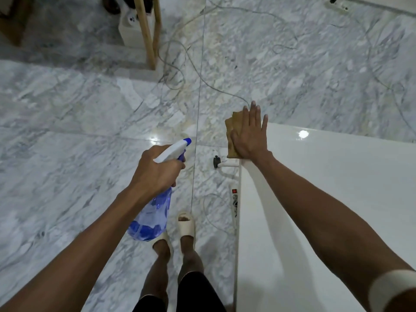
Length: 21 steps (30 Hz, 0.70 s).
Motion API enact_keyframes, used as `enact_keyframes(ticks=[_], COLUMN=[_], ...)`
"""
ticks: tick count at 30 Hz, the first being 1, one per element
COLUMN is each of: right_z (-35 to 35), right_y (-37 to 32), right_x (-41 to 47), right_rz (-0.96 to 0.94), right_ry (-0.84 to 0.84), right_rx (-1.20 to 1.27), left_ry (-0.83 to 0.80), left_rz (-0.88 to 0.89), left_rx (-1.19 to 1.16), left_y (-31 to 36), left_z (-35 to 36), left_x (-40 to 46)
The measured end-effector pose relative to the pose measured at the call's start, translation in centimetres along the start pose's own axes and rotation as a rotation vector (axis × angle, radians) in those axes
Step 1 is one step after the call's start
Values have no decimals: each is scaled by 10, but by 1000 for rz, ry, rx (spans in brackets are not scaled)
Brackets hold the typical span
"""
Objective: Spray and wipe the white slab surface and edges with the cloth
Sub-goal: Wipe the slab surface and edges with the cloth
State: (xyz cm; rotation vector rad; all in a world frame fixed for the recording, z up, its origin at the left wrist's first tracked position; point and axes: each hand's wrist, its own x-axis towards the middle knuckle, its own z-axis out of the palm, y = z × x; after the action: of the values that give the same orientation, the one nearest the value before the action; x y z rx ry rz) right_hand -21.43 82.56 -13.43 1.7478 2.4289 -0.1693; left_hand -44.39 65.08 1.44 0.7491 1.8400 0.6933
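Observation:
The glossy white slab (pixel 333 199) fills the right side of the head view, its left edge running toward me. My right hand (pixel 249 136) lies flat, fingers stretched, pressing a tan cloth (pixel 233 131) against the slab's far left corner and edge. The cloth sticks out to the left of my palm. My left hand (pixel 155 172) grips the neck of a blue spray bottle (pixel 150 217) with a white and blue nozzle (pixel 177 147), held out over the floor left of the slab and pointing up and right.
Grey marble floor (pixel 78 143) lies all around. A white power strip (pixel 234 201) and a plug (pixel 217 162) sit beside the slab's left edge. Thin cables (pixel 180 70) trail across the floor. Wooden legs (pixel 149 32) stand at the back. My slippered feet (pixel 177 230) stand below.

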Motion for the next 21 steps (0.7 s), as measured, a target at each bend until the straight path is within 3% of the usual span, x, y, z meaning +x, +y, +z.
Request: enact_keyframes(ticks=[5,21], right_z=[16,26], right_y=[3,8], right_x=[23,0], right_rz=[60,15], right_ry=[36,100], right_rx=[126,131], left_ry=[0,-67], left_rz=[-8,-16], left_rx=[60,27], left_y=[-6,-30], left_z=[10,41], left_x=[11,-12])
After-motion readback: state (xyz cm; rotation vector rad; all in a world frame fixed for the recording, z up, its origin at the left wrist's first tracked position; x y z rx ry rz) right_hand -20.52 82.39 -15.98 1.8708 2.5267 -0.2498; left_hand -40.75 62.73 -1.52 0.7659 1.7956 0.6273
